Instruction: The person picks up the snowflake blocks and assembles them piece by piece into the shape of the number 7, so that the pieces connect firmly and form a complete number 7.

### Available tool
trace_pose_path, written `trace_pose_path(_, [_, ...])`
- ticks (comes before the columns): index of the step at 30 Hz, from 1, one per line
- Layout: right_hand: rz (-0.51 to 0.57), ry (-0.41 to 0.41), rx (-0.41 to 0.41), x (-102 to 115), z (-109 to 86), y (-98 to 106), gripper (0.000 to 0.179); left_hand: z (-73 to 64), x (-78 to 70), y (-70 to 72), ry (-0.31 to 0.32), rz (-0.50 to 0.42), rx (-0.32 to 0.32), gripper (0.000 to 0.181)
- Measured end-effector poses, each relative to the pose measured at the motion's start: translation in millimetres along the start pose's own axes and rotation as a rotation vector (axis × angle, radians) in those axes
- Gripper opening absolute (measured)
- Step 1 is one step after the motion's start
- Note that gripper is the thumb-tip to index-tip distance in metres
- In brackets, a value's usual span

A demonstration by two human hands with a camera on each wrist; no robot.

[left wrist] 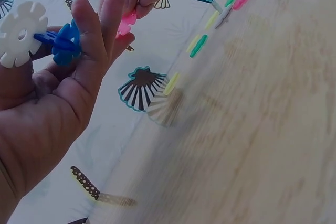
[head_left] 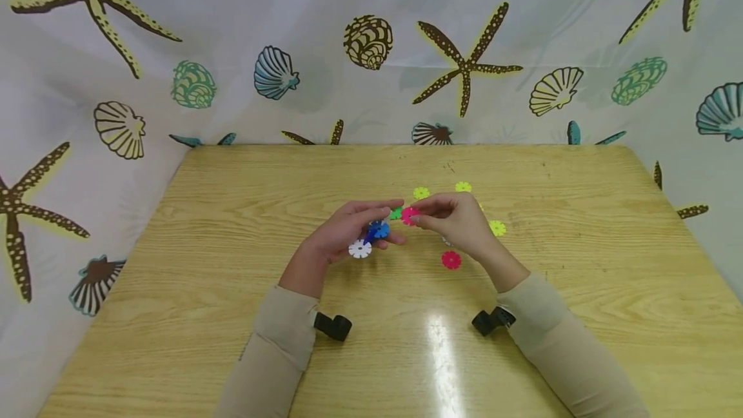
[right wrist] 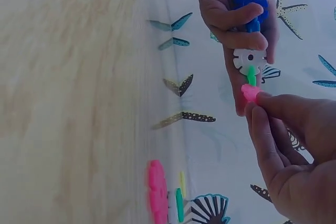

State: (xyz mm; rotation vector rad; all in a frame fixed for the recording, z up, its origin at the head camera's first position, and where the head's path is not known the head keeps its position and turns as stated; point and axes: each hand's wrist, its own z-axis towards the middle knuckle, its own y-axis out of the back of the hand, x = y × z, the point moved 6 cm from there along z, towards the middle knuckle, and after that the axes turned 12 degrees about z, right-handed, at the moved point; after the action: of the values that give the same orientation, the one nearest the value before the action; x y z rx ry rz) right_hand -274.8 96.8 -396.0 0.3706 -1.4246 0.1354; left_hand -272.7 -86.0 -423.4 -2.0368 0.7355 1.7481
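Observation:
My left hand grips a chain of slotted snowflake discs joined edge to edge. At its near end hangs a white disc, linked to blue discs between the fingers. Beyond the fingers in the right wrist view come a second white disc, a green disc and a pink disc. My right hand pinches that pink disc between thumb and fingertips, and it meets the green one. Both hands are raised over the table, close together.
On the wooden table, a loose pink disc lies below the right hand. Several yellow discs, among them one yellow disc, lie behind and right of it. A loose green disc shows edge-on. A shell-patterned curtain borders the table.

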Motion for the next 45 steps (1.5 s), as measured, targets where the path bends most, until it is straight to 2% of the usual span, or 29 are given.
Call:
trace_pose_path(9, [-0.053,0.099,-0.042,5.0,-3.7,-10.0,0.017,-2.5,-0.7,-0.8,0.010,0.057,0.012,0.046])
trace_pose_path(16, [0.015,0.124,-0.105,5.2,-7.3,-10.2,0.014,-1.6,-2.1,-5.0,0.011,0.043,0.049,0.047])
trace_pose_path(25, [0.099,0.077,-0.071,-1.2,-5.4,-3.4,0.019,0.9,0.4,-7.1,-0.004,-0.007,0.072,0.046])
trace_pose_path(30, [0.088,0.048,-0.068,-0.1,-2.6,-0.3,0.021,3.6,1.1,-6.5,-0.018,-0.020,0.032,0.044])
trace_pose_path(36, [0.073,0.048,-0.065,0.0,-1.6,-0.8,0.020,3.9,1.1,-8.8,-0.026,-0.095,0.037,0.042])
trace_pose_path(45, [0.078,0.066,-0.085,0.0,-1.5,2.0,0.019,6.2,1.2,-10.6,-0.027,-0.111,0.019,0.043])
